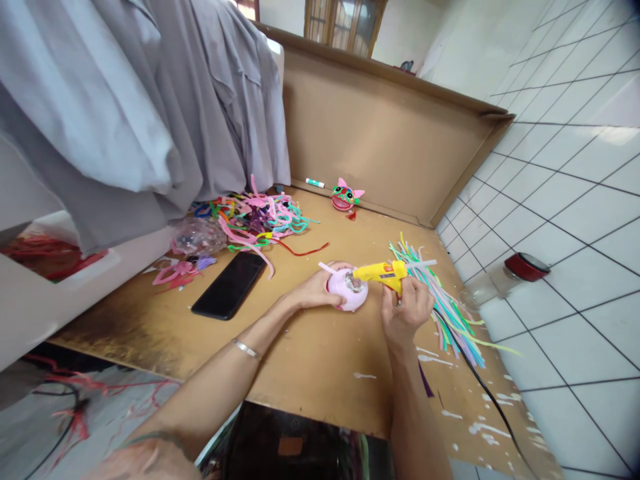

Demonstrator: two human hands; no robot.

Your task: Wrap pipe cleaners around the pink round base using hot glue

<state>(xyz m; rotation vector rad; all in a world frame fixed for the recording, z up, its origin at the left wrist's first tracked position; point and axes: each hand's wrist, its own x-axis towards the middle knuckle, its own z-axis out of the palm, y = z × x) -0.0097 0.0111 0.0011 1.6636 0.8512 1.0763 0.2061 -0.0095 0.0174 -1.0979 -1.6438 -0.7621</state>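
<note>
My left hand [319, 289] is wrapped round a pink ball wound with pipe cleaner [345, 301], holding it just above or on the table. A clear, shiny patch shows on the ball's upper side, and a pale pink strip end sticks out at its left. In my right hand [407, 308] is a yellow hot glue gun [380, 272], gripped by its handle. Its nozzle points left at the shiny patch, and I cannot tell whether it touches. A whitish glue stick [423, 265] juts from the gun's back, and its black cord [480, 380] trails down to the right.
Pipe cleaners [445, 307] lie in a bundle right of the gun. A tangle of coloured pieces [270, 217], a black phone [230, 285], a pink-eared animal head [345, 195] and a glue tube [315, 183] rest on the table. A red-lidded jar [505, 280] stands by the tiled wall.
</note>
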